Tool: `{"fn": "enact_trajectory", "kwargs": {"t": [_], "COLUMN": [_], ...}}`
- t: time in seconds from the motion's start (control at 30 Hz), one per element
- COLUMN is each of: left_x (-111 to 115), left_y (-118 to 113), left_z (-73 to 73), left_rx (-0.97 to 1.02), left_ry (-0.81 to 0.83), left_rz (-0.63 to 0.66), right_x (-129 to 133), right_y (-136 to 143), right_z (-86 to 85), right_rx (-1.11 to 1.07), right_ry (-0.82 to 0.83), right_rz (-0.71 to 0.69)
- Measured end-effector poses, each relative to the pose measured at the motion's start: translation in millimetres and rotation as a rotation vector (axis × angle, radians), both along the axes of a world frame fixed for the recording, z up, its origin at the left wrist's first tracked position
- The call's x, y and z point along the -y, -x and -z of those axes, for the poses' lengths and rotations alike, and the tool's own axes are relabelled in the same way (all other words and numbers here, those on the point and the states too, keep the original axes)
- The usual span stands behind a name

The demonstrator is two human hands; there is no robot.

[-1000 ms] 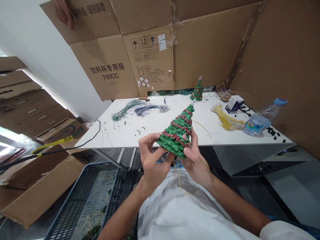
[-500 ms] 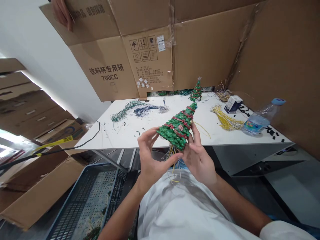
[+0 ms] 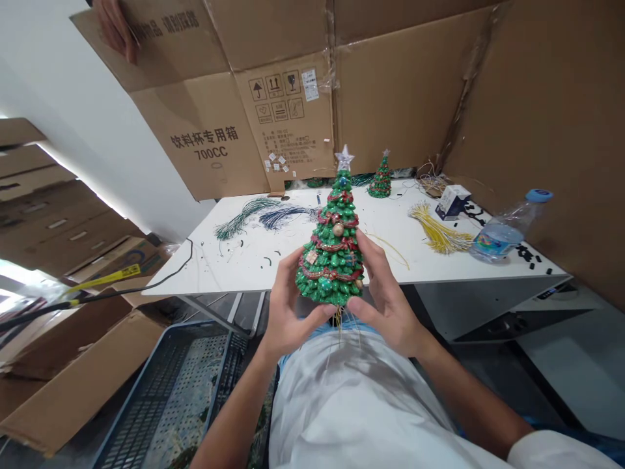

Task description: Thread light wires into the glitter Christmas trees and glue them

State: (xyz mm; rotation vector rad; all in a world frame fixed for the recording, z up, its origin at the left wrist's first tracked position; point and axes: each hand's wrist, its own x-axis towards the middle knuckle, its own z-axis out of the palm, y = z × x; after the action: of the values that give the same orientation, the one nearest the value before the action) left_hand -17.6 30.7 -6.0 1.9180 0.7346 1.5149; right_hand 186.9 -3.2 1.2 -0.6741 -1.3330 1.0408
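Between my two hands I hold a small green Christmas tree figurine (image 3: pixel 332 251) nearly upright, with red garlands, baubles and a clear star (image 3: pixel 344 157) on its tip. My left hand (image 3: pixel 290 303) grips its left side and lower edge, thumb under the base. On the other side, my right hand (image 3: pixel 388 299) wraps the right edge, its thumb also at the base. Thin yellow and white wires (image 3: pixel 338 318) hang from the underside. A second tree figurine (image 3: pixel 381 176) stands at the back of the white table (image 3: pixel 234 267).
Green wires (image 3: pixel 241 217), blue wires (image 3: pixel 283 216) and yellow wires (image 3: pixel 437 229) lie on the table. At right are a water bottle (image 3: pixel 502 234) and a small box (image 3: pixel 453 200). Cardboard (image 3: pixel 400 98) walls the back; another person's hand (image 3: pixel 114 29) holds its top left. A blue crate (image 3: pixel 166 391) sits below left.
The tree figurine has turned from a rightward tilt to nearly upright, and its decorated side and star now show. Both hands have shifted their hold around the base.
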Motion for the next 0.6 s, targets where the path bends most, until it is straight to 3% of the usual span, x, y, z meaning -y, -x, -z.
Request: {"fn": "enact_trajectory", "kwargs": {"t": [0.13, 0.33, 0.6], "left_x": [1.4, 4.0, 11.2], "left_y": [-0.5, 2.5, -2.9], "left_z": [4.6, 5.9, -6.8], "left_rx": [0.035, 0.021, -0.007], "left_ry": [0.107, 0.143, 0.020], "left_rz": [0.061, 0.116, -0.181], "right_x": [0.0, -4.2, -9.1], "right_y": [-1.7, -2.8, -7.7], "right_z": [-1.8, 1.8, 4.2], "right_rx": [0.118, 0.141, 0.150], "right_ry": [-0.163, -0.167, -0.149], "right_rz": [0.037, 0.025, -0.051]}}
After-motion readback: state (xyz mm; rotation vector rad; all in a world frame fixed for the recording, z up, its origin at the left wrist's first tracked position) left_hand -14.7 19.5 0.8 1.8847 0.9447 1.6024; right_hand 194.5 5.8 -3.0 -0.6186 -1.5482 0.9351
